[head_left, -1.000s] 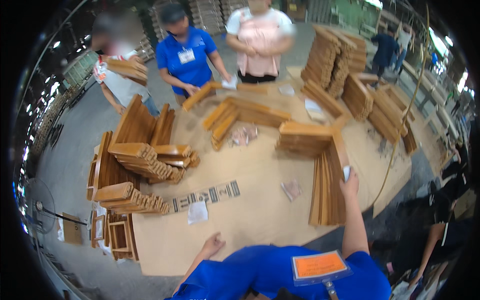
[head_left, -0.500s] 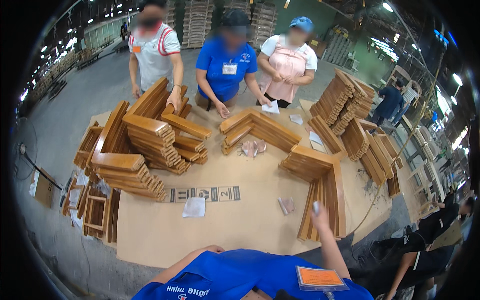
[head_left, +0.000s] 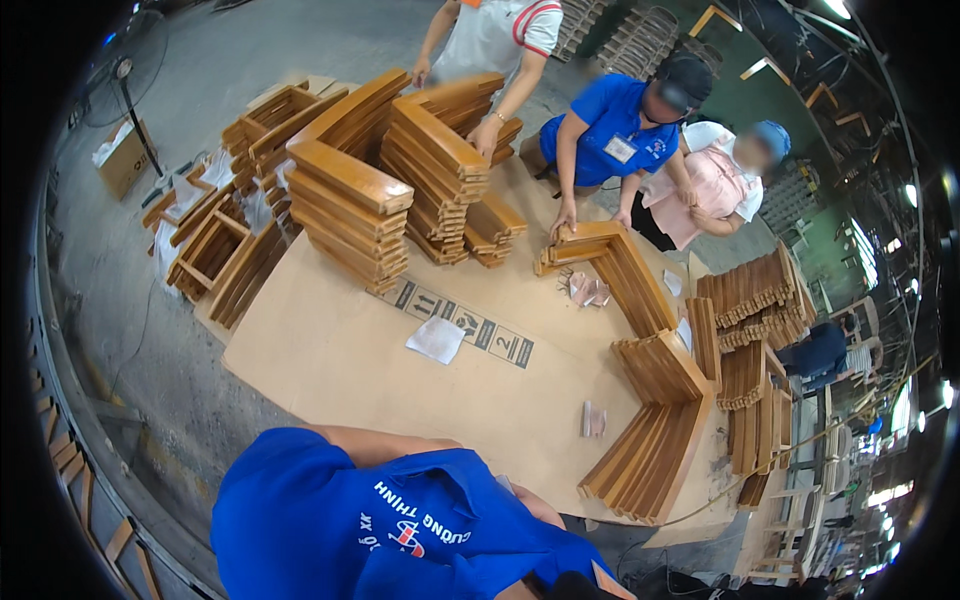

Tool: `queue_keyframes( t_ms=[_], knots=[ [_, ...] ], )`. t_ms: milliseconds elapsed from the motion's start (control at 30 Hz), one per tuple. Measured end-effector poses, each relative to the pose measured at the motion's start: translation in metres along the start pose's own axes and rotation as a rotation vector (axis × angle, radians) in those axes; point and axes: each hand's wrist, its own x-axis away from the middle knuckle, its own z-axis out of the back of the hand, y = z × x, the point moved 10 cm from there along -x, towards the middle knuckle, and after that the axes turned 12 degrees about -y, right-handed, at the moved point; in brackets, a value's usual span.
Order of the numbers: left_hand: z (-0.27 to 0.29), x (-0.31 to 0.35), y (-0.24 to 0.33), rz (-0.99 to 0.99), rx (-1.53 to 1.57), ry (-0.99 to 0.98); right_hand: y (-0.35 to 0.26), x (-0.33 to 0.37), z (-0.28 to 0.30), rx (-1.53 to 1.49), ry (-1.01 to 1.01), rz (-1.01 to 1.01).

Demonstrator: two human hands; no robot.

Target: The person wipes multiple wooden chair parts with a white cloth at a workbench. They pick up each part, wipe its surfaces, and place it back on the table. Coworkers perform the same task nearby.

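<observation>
Both my hands are drawn in close to my body, over the near edge of the cardboard-covered table point(head_left: 330, 360). My left forearm lies across my front, and my left hand point(head_left: 447, 443) is mostly behind my blue shirt, its fingers hidden. My right hand point(head_left: 538, 506) is partly covered by the shirt; a small pale folded piece point(head_left: 505, 484) shows at its fingers. Nearest to it on the right stands a stack of angled, varnished wooden frame parts point(head_left: 650, 440). A crumpled pinkish-brown piece of abrasive-looking sheet point(head_left: 594, 419) lies beside that stack.
Tall stacks of L-shaped wooden parts point(head_left: 350, 190) stand at the far left. A white sheet point(head_left: 436, 340) lies mid-table. Across the table, a co-worker in blue point(head_left: 610, 130) touches another angled stack point(head_left: 620, 270); one in white point(head_left: 500, 40) handles the left stacks. More stacks point(head_left: 755, 300) stand right.
My right hand has left the right-hand wooden stack and come in to my body. The view has turned. The blue-shirted co-worker's hands have moved onto the angled stack.
</observation>
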Motion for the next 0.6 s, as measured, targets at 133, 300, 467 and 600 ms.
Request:
queue_keyframes(
  t_ms=[133,300,467,600],
  knots=[
    [-0.029,-0.018,-0.028,0.037,-0.127,-0.144,0.006,0.002,0.006,-0.008,0.007,-0.042],
    [0.0,-0.019,-0.018,0.053,-0.222,-0.025,0.019,0.002,0.054,0.113,0.086,-0.123],
    [0.051,0.023,-0.011,0.218,0.057,0.197,0.012,-0.016,0.122,0.324,0.212,-0.114],
    [0.086,0.055,-0.007,0.268,0.071,0.359,0.008,-0.033,0.151,0.383,0.147,-0.129]
  ],
)
